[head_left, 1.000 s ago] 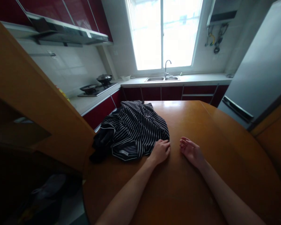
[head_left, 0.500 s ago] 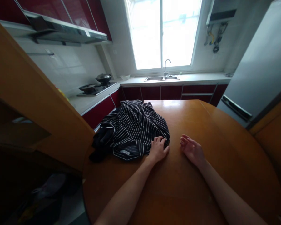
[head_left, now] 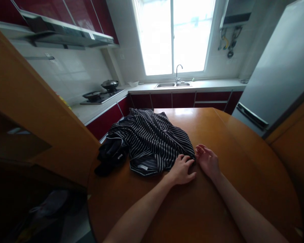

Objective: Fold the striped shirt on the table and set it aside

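Note:
A black shirt with white stripes (head_left: pixel 154 135) lies rumpled on the wooden table (head_left: pixel 233 152), its collar and a pale label toward me. My left hand (head_left: pixel 181 170) is on the shirt's near right edge, fingers bent over the cloth and thumb apart from them; the fingertips are partly hidden. Just right of that edge, my right hand (head_left: pixel 207 162) rests with its palm turned left and its fingers loosely curled, holding nothing. A dark bunched garment (head_left: pixel 110 157) with a small label lies at the shirt's left, by the table's edge.
Beyond the table are a sink (head_left: pixel 166 85) with a faucet, and a stove (head_left: pixel 102 97) bearing two pans. A fridge (head_left: pixel 271 67) stands at the right. A wooden frame (head_left: pixel 40 98) rises at the left. Bags (head_left: pixel 53 202) lie on the dim floor.
My left hand has moved right and slightly nearer, and the striped shirt's right side has stretched along with it, now almost reaching my right hand. The right hand has barely moved.

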A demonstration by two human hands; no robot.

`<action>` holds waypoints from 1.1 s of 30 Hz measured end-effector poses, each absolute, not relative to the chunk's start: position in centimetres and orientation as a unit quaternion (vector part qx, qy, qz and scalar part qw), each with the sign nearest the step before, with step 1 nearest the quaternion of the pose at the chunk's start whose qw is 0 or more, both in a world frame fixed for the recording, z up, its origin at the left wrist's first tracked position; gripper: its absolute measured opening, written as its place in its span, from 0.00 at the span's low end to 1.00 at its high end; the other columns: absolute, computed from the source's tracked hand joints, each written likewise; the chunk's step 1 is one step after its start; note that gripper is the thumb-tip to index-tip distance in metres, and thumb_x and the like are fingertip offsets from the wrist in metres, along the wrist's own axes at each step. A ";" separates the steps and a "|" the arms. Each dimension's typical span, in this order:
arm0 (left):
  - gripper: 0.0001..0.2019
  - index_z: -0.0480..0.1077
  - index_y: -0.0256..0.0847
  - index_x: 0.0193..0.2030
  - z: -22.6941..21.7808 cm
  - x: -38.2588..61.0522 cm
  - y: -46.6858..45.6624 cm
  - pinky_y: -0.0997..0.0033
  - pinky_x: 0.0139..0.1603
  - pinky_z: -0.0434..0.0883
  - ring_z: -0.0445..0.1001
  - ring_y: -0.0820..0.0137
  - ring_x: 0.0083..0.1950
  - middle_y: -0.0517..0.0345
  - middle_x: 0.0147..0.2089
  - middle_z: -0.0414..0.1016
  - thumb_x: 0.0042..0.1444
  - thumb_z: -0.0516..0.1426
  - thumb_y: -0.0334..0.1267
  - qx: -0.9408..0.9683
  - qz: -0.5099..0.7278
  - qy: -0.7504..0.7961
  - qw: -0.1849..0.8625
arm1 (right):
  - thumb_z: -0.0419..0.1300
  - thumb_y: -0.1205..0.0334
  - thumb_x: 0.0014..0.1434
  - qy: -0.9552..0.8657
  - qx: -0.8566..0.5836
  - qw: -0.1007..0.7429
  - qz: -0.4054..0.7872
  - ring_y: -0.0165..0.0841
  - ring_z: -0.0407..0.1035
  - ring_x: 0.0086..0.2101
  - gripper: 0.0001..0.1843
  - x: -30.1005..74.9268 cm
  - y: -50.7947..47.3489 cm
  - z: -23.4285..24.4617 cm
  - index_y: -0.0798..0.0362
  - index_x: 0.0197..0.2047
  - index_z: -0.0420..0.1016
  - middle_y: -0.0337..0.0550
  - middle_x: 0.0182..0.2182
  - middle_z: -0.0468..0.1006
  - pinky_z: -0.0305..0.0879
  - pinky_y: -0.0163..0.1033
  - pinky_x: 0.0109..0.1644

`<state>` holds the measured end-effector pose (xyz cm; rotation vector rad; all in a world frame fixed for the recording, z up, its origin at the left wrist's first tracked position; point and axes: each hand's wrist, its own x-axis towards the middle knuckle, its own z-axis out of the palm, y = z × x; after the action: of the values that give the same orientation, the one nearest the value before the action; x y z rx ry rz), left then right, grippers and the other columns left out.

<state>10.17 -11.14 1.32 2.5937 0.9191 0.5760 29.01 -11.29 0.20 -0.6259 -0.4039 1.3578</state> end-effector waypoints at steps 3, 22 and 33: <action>0.29 0.70 0.41 0.63 1.5 10.5 -11.8 0.51 0.67 0.64 0.61 0.51 0.64 0.47 0.61 0.71 0.56 0.63 0.47 0.917 0.211 0.288 0.180 | 0.64 0.58 0.54 -0.183 -0.297 0.731 0.586 0.34 0.73 0.39 0.07 29.2 -11.0 0.0 0.46 0.37 0.80 0.40 0.39 0.82 0.72 0.39 0.42; 0.11 0.75 0.43 0.41 2.2 10.6 -10.7 0.60 0.55 0.68 0.74 0.64 0.49 0.55 0.45 0.78 0.59 0.55 0.25 0.838 0.356 0.389 0.144 | 0.69 0.70 0.45 -0.453 -0.656 0.557 0.235 0.42 0.72 0.39 0.19 28.4 -8.4 -2.1 0.39 0.40 0.78 0.38 0.29 0.76 0.62 0.45 0.47; 0.11 0.76 0.43 0.39 3.1 9.8 -10.8 0.59 0.59 0.66 0.74 0.65 0.50 0.56 0.45 0.79 0.59 0.55 0.25 0.839 0.414 0.329 0.126 | 0.64 0.67 0.49 -0.434 -0.781 0.445 0.064 0.41 0.71 0.32 0.09 42.6 -10.4 -3.8 0.46 0.34 0.79 0.47 0.32 0.80 0.60 0.46 0.40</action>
<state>9.76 -10.83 3.14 2.4438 0.9578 1.2068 42.63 -10.39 -3.79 -1.9341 -1.0762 0.1588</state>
